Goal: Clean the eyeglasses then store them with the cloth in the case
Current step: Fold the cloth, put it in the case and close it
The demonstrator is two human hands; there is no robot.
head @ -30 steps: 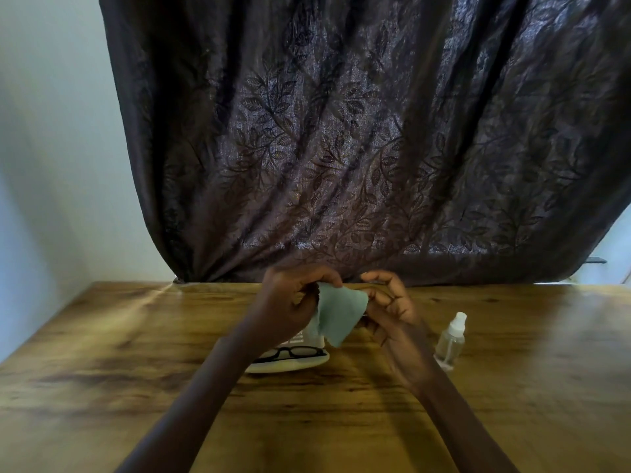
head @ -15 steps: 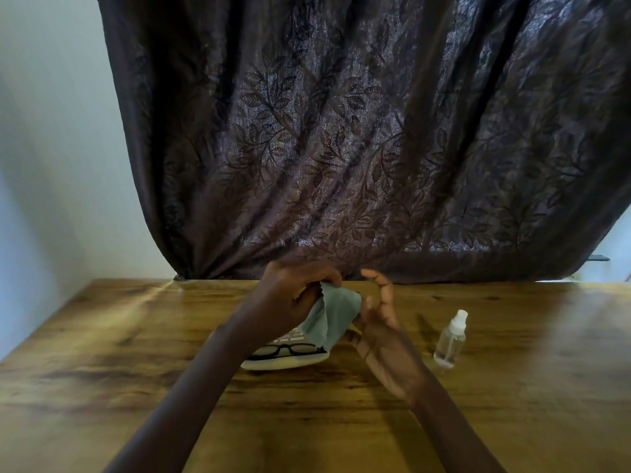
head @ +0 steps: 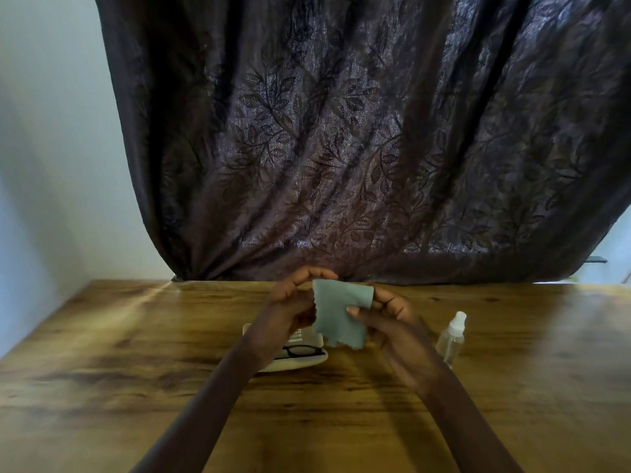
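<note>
Two hands are now engaged on the cloth [head: 341,312], where half a second ago only the left held it: the right hand [head: 386,315], then open-fingered and apart from the fabric, is closed on the cloth's right edge, thumb laid over the front face. The left hand [head: 290,302] is pinched on the upper left corner, as before. Item, cloth: pale green, earlier draped and bunched, now spread nearly flat between both grips and held above the desk [head: 102,353], its zigzag lower edge hanging free. Item, eyeglasses [head: 304,350]: black-framed, folded, lying in the open case [head: 300,363], partly hidden by the left wrist; position unchanged. Item, case: light-coloured, lid raised behind the glasses, on the desk just below the hands. Item, spray bottle [head: 451,339]: clear, white-capped, upright, to the right of the right hand, untouched. Assessment: with the glasses already seated in the case, the cleaning is judged finished; the cloth is apparently being squared for folding, after which it is to be laid in with the glasses and the lid shut.
</note>
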